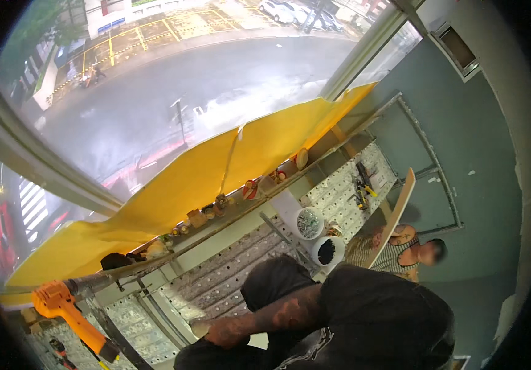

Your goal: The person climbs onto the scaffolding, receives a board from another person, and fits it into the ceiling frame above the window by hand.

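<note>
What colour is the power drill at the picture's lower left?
The power drill is orange with a dark base, best seen in the head view.

Glare whitens the street [234, 77] outside — indoors dim, edges bent, corners black.

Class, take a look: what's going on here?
A person in dark clothing is above perforated metal planks, one hand by the legs; its grip is unclear, the other hand out of view. An orange power tool sits at lower left, no visible hand on it. Nearby are white tubs of silvery and black pieces. A co-worker seems to hold a pale board.
</note>
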A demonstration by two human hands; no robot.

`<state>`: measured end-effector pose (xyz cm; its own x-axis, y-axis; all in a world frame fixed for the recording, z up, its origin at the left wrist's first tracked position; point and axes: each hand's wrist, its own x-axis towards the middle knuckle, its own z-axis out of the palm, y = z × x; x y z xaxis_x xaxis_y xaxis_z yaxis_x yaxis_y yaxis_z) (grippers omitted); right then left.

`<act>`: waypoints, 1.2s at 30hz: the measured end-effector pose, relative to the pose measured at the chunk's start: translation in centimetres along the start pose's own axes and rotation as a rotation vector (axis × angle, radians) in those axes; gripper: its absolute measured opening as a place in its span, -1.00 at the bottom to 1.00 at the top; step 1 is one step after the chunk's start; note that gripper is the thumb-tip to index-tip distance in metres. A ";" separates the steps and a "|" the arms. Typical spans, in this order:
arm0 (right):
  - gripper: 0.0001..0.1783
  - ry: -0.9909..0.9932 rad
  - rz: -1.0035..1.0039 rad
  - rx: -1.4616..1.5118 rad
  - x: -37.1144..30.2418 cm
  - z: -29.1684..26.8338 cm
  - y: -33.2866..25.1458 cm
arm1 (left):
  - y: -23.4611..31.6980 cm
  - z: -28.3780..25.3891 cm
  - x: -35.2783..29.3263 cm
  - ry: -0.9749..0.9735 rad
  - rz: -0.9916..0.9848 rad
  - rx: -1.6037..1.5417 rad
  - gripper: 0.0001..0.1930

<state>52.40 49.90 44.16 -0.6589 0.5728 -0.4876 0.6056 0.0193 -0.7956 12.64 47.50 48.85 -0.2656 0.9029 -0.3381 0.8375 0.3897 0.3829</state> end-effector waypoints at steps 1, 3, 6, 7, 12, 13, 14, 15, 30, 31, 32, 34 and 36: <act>-0.59 0.014 -0.066 0.000 -0.4 0.3 -0.6 | -1.0 0.2 0.3 -0.144 0.015 0.127 -0.46; -0.58 -0.014 -0.053 0.109 -0.9 0.8 -1.6 | -2.2 0.5 0.1 0.040 0.368 0.297 -0.40; -0.52 -0.099 0.025 0.277 -1.8 1.8 -3.2 | -1.1 0.2 -0.8 -0.085 0.102 0.259 -0.32; -0.49 -0.182 0.109 0.341 -2.1 2.1 -3.8 | -0.1 0.1 -1.0 -0.140 -0.030 0.238 -0.27; -0.39 -0.197 0.231 0.341 -4.7 3.1 -6.5 | 2.8 -0.1 -1.6 -0.118 -0.212 0.378 -0.35; -0.36 -0.177 0.284 0.343 -5.3 3.2 -7.1 | 2.5 0.0 -1.5 -0.110 -0.189 0.324 -0.36; -0.36 -0.226 0.262 0.381 -5.9 3.4 -7.5 | 2.0 0.3 -1.3 -0.102 -0.162 0.268 -0.37; -0.41 -0.120 0.271 0.460 -6.4 3.5 -7.8 | 1.2 0.7 -1.1 -0.102 -0.128 0.199 -0.38; -0.38 0.386 0.442 0.511 -12.0 3.9 -11.3 | 1.7 0.8 0.9 -0.269 -0.380 0.477 -0.08; -0.36 0.356 0.491 0.500 -13.2 3.2 -11.6 | 1.8 0.1 2.3 -0.463 -0.466 0.454 -0.11; -0.34 0.422 0.506 0.448 -14.4 2.6 -12.0 | 1.8 -0.6 3.1 -0.567 -0.364 0.577 -0.19; -0.33 0.417 0.594 0.374 -17.0 2.2 -13.3 | 1.9 -1.6 5.7 -1.060 -0.076 0.863 -0.12; -0.32 0.498 0.662 0.287 -18.3 2.3 -14.9 | 2.3 -2.9 6.7 -1.153 0.486 0.936 -0.30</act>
<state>54.36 37.22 64.09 0.1002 0.6859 -0.7208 0.6146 -0.6124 -0.4973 11.38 54.95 49.98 0.2367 0.1115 -0.9652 0.8356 -0.5302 0.1437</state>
